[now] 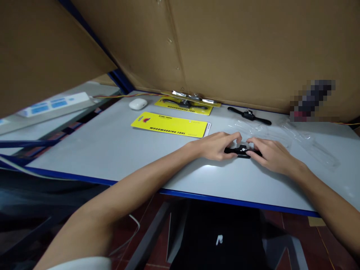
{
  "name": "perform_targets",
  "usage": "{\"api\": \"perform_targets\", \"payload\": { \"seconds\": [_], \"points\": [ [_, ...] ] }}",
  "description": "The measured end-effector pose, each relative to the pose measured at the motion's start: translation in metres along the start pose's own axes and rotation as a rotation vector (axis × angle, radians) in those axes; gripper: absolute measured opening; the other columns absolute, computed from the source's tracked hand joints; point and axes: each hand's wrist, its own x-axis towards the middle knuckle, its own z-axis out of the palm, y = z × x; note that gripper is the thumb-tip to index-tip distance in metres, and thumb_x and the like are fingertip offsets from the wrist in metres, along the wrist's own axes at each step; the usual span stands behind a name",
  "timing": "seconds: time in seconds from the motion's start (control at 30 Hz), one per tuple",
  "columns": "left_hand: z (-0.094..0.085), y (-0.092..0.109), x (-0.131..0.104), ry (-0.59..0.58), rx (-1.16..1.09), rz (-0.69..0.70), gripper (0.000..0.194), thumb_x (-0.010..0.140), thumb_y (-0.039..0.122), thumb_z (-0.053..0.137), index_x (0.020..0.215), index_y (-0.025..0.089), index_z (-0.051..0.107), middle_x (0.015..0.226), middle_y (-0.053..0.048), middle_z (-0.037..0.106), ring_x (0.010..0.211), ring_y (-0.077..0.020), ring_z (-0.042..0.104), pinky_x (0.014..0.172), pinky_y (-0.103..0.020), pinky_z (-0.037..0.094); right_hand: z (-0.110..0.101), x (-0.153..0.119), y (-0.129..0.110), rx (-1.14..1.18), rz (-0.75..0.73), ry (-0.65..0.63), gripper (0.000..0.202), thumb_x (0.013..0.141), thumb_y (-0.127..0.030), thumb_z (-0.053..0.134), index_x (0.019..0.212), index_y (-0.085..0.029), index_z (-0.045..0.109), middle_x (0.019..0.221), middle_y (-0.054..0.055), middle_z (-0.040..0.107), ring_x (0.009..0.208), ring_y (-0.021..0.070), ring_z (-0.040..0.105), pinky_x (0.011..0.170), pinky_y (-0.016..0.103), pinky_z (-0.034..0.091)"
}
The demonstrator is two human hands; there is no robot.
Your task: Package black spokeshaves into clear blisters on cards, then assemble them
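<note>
Nearest the camera, both forearms are stretched forward over the blue-edged white table, and their upper parts are cut off by the frame. A small black spokeshave is gripped at its two ends near the table's middle, resting on the surface: the left hand is closed on the left handle, the right hand on the right. Its body is largely hidden under the fingers. Behind it lie clear plastic blister shells, hard to make out, a second black spokeshave, two yellow packaging cards, and a white earbud case. A blurred patch is seen against the cardboard wall.
</note>
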Motion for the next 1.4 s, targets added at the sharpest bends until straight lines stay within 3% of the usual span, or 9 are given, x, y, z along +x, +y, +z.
{"api": "perform_targets", "payload": {
  "seconds": [0.5,0.77,0.93,1.03,1.17,1.4],
  "points": [
    [0.002,-0.003,0.0,0.013,0.008,0.015,0.039,0.088,0.039,0.056,0.122,0.021,0.048,0.077,0.002,0.059,0.064,-0.0169,0.05,0.064,-0.03,0.034,-0.005,0.002,-0.003,0.03,0.027,-0.048,0.027,0.103,-0.029,0.044,0.121,-0.02,0.062,0.095,0.006,0.076,0.082,0.0248,0.067,0.07,0.035,0.038],
    [0.002,-0.001,-0.001,0.011,-0.003,-0.003,0.056,0.088,0.038,0.056,0.139,0.019,0.044,0.083,0.001,0.061,0.067,-0.0167,0.052,0.065,-0.03,0.035,-0.007,0.003,-0.005,0.038,0.068,-0.104,0.031,0.102,-0.029,0.041,0.124,-0.02,0.06,0.099,0.007,0.076,0.084,0.0257,0.066,0.071,0.036,0.037],
    [0.002,-0.002,0.0,0.003,-0.005,0.006,0.052,0.089,0.038,0.055,0.136,0.018,0.051,0.076,0.002,0.057,0.065,-0.0167,0.051,0.064,-0.03,0.034,-0.005,0.003,-0.004,0.013,0.056,-0.093,0.027,0.103,-0.029,0.041,0.119,-0.021,0.061,0.097,0.006,0.075,0.083,0.0248,0.066,0.07,0.035,0.037],
    [0.002,-0.003,0.0,0.021,-0.01,0.013,0.051,0.088,0.038,0.056,0.134,0.018,0.054,0.075,0.002,0.057,0.066,-0.0168,0.051,0.065,-0.03,0.036,-0.002,0.001,-0.003,-0.03,0.038,-0.01,0.029,0.104,-0.03,0.043,0.122,-0.02,0.063,0.098,0.007,0.075,0.082,0.0247,0.066,0.07,0.035,0.038],
    [0.003,-0.004,0.0,0.047,-0.011,0.033,0.052,0.086,0.039,0.058,0.133,0.017,0.056,0.079,0.001,0.058,0.069,-0.0172,0.053,0.068,-0.031,0.039,0.002,0.0,-0.003,-0.049,-0.056,0.195,0.033,0.101,-0.029,0.049,0.129,-0.016,0.063,0.106,0.011,0.073,0.084,0.0244,0.065,0.074,0.036,0.042],
    [0.003,-0.003,0.001,0.043,0.017,0.032,0.052,0.088,0.039,0.057,0.135,0.017,0.057,0.084,-0.002,0.063,0.071,-0.0177,0.057,0.068,-0.031,0.041,0.01,0.003,-0.01,-0.179,-0.193,0.279,0.026,0.105,-0.031,0.05,0.099,-0.016,0.071,0.087,0.007,0.069,0.071,0.0194,0.06,0.07,0.033,0.04]
  ]
}}
